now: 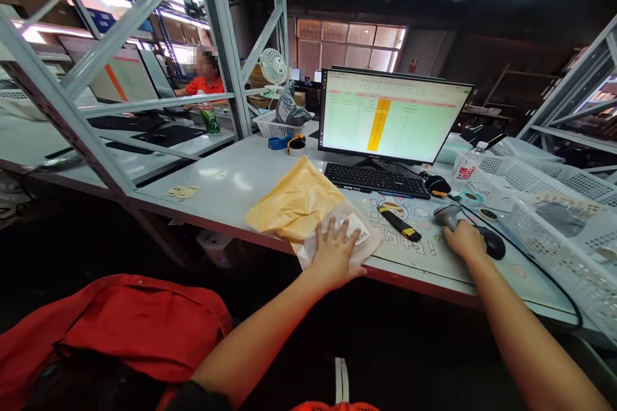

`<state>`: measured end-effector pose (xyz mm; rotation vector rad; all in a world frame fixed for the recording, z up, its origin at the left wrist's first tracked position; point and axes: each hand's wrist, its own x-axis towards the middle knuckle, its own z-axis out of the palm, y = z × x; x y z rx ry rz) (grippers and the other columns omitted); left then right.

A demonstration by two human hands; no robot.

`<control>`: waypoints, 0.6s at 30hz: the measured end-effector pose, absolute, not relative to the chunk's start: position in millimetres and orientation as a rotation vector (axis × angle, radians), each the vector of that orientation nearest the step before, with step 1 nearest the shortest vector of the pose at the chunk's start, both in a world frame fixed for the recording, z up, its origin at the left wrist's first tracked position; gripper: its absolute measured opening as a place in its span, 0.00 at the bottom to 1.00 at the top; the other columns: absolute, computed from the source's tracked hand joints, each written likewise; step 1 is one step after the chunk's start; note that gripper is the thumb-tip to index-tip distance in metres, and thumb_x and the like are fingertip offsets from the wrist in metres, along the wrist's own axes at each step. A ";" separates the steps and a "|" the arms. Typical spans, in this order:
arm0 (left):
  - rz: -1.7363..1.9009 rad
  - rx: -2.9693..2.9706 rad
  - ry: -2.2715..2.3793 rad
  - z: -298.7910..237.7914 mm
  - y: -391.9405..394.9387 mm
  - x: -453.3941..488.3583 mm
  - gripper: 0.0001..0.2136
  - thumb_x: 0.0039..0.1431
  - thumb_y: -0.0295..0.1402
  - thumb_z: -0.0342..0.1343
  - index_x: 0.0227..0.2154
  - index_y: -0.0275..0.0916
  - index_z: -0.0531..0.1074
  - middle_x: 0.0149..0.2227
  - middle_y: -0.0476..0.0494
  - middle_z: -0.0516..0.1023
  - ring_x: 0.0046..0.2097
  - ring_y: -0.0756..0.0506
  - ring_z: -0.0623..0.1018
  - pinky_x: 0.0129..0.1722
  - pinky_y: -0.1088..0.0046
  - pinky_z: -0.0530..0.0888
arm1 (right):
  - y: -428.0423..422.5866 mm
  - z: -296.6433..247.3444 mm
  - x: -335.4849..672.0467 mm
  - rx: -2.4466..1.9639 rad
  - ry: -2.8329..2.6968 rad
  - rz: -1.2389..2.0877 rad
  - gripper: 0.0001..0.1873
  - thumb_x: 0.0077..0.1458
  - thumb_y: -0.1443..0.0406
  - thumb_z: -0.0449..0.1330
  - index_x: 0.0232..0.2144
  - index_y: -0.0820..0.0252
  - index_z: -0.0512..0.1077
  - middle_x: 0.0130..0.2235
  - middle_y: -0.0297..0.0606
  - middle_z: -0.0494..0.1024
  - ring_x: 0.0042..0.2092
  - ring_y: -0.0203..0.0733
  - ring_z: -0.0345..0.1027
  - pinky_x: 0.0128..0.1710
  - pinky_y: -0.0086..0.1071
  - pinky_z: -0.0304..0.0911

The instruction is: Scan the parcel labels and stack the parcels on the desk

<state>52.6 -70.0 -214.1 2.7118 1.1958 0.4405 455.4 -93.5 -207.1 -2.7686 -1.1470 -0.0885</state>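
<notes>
Here, at the lower centre of the frame, the left hand (336, 252) is resting open, fingers spread, on a cloudy bag (372, 245) with a label (360, 231); a yellow bag (294, 196) is lying against it on the counter (226, 176). At right, the right hand (466, 241) is gripping a grey scanner (446, 214). A knife (399, 223) is lying between, below a glowing monitor (351, 119).

left hand (333, 253) flat, fingers (331, 230) spread; right hand (466, 241) curled; forearms (270, 327) bare, stretched forward.
</notes>
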 end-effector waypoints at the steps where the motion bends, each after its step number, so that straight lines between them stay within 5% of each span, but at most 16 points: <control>1: 0.406 2.689 1.231 -216.9 -63.1 49.9 0.46 0.56 0.57 0.66 0.74 0.47 0.58 0.78 0.36 0.49 0.77 0.21 0.42 0.70 0.25 0.38 | -91.4 -211.4 457.4 -2.785 -1.107 -0.090 0.31 0.65 0.53 0.55 0.60 0.74 0.69 0.54 0.66 0.77 0.55 0.66 0.75 0.52 0.50 0.70; 8: 0.397 2.639 1.308 -231.0 -48.4 46.4 0.45 0.58 0.58 0.64 0.74 0.52 0.56 0.78 0.44 0.50 0.78 0.24 0.42 0.69 0.24 0.43 | -52.2 -206.7 427.6 -2.410 -1.324 -0.486 0.31 0.67 0.57 0.52 0.65 0.74 0.66 0.62 0.66 0.69 0.65 0.68 0.62 0.64 0.57 0.58; 14: 0.369 2.651 1.327 -230.8 -48.1 48.5 0.44 0.58 0.57 0.64 0.74 0.52 0.56 0.78 0.43 0.51 0.78 0.24 0.42 0.70 0.26 0.43 | 35.2 -202.1 421.0 -2.252 -1.706 -0.221 0.25 0.65 0.63 0.55 0.61 0.68 0.73 0.60 0.53 0.75 0.61 0.54 0.68 0.64 0.40 0.61; 18: 0.359 2.641 1.335 -230.1 -48.5 47.4 0.45 0.56 0.56 0.67 0.74 0.52 0.57 0.77 0.42 0.52 0.77 0.24 0.44 0.70 0.26 0.42 | 72.6 -208.2 421.6 -2.267 -1.710 -0.191 0.27 0.65 0.64 0.54 0.64 0.68 0.70 0.66 0.53 0.71 0.65 0.55 0.64 0.65 0.44 0.61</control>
